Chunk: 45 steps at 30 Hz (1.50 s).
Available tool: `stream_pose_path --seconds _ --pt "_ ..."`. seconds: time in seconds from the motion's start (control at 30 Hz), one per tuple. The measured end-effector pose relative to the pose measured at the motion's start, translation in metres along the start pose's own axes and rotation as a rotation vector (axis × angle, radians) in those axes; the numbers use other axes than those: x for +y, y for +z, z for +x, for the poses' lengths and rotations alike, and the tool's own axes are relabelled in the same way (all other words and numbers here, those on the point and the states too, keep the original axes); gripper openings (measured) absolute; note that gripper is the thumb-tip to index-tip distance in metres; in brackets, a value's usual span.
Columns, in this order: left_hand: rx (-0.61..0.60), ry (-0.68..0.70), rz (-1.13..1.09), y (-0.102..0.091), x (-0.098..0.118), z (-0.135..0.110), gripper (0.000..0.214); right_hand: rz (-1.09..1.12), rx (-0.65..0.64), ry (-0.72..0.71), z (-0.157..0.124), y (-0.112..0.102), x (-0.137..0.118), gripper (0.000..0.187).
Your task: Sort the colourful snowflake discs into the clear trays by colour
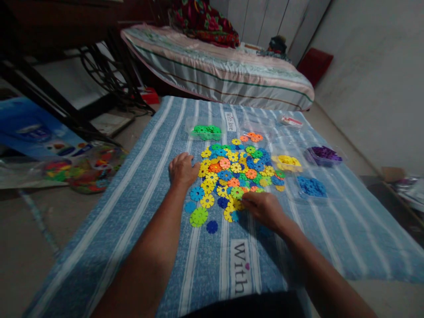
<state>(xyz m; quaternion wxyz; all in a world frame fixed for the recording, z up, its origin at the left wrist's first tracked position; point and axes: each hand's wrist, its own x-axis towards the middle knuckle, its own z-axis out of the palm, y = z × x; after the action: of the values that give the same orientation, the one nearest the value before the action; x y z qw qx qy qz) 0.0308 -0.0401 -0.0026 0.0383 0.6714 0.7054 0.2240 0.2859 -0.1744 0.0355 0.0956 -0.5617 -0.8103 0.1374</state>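
Note:
A heap of flat plastic flower-shaped discs (235, 174) in yellow, blue, green and orange lies on a blue striped cloth (139, 207). My left hand (183, 170) rests at the heap's left edge, fingers curled down onto the cloth beside yellow discs. My right hand (262, 207) lies at the heap's near right edge, fingers bent over discs there; whether it holds one is hidden. Sorted piles sit around the heap: green discs (207, 131), orange discs (252, 137), yellow discs (287, 162), purple discs (323, 154) and blue discs (311, 186).
A bed with a striped mattress (218, 70) stands beyond the cloth. A bag of colourful pieces (86, 170) and a blue box (29, 128) lie on the floor at the left. A dark metal frame (99, 66) stands behind them. The wall (374, 79) is on the right.

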Motion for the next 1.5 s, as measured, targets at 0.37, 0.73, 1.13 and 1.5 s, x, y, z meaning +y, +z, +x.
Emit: stream_pose_path --seconds 0.37,0.73,1.13,1.5 --pt "-0.015 -0.024 -0.009 -0.001 0.002 -0.001 0.035 -0.195 -0.171 0.06 0.005 0.001 -0.039 0.035" --pt "-0.021 -0.021 -0.01 -0.003 0.003 -0.001 0.034 -0.187 -0.228 -0.026 0.001 -0.003 -0.042 0.036" --pt "-0.013 -0.017 0.004 -0.003 0.004 -0.001 0.034 0.08 0.016 -0.161 -0.006 0.014 -0.019 0.023" --pt "-0.019 -0.015 0.015 -0.002 0.003 -0.001 0.036 0.461 0.31 0.07 0.0 -0.015 0.026 0.033"
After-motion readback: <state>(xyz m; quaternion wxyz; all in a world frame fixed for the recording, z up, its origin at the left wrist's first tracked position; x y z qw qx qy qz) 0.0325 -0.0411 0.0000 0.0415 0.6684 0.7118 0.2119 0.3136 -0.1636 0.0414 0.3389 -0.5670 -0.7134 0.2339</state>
